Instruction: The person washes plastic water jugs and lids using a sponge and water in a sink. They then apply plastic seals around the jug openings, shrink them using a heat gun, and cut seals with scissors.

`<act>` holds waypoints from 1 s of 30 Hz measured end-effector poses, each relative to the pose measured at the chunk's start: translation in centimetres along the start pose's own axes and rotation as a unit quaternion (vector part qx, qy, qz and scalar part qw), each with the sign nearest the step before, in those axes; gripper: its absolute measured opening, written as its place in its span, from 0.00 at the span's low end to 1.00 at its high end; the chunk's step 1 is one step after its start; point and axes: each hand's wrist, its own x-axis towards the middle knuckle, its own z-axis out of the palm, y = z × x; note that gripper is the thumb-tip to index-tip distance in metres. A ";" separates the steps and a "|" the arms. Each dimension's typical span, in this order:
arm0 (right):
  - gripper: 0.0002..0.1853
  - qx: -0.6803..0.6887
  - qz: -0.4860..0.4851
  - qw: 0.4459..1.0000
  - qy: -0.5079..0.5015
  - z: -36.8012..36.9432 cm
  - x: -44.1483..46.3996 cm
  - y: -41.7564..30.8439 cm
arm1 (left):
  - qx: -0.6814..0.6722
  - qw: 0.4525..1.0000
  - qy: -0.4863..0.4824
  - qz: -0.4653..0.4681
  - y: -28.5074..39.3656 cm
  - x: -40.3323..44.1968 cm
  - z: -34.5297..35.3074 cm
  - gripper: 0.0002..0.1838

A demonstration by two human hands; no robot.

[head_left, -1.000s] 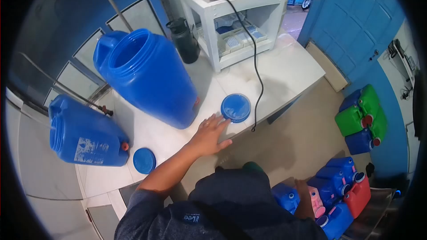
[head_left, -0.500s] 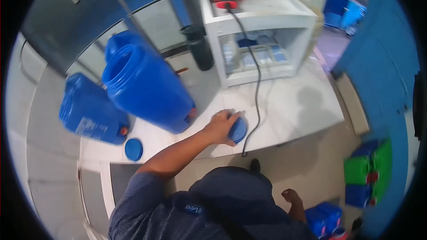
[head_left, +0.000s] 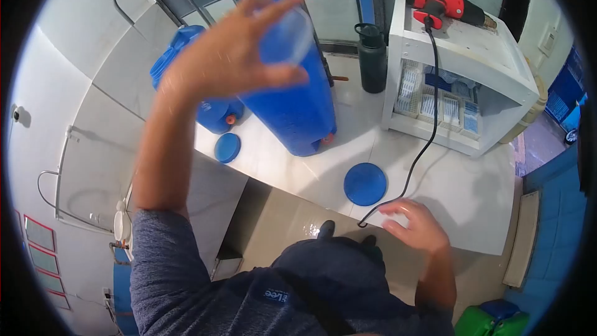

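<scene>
Disc (head_left: 291, 36), round and translucent, is pinched by the left hand (head_left: 217, 56) while the right hand (head_left: 419, 226) hangs loosely spread.

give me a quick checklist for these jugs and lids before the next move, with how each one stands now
1. Large blue lid flat on the counter: ok.
2. Mouth of the large blue jug in view: not ok, hidden behind the raised left hand.
3. Left hand's grip secure: cannot tell; a translucent disc seems to show between thumb and fingers.
4. Right hand free: ok, it looks empty near the counter's edge.
5. Black cord well away from the large blue lid: not ok, it runs close by.
6. Red heat gun apart from the jugs: ok, on the white shelf unit.
</scene>
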 end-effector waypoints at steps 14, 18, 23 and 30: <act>0.62 -0.398 0.219 0.889 -0.061 8.4 10.9 4.4 | -0.094 0.991 -0.094 -0.015 -10.3 3.1 5.1 0.47; 0.61 -0.389 0.230 0.892 -0.020 9.4 11.3 4.6 | -0.093 0.994 -0.053 -0.033 -9.9 2.8 5.7 0.46; 0.52 -0.238 0.143 0.953 0.120 8.0 12.0 1.1 | -0.135 0.990 0.039 -0.003 -11.0 2.4 6.9 0.48; 0.43 -0.241 -0.228 0.900 0.282 -0.2 21.4 -16.5 | -0.327 0.923 0.158 0.128 -13.0 2.0 2.4 0.51</act>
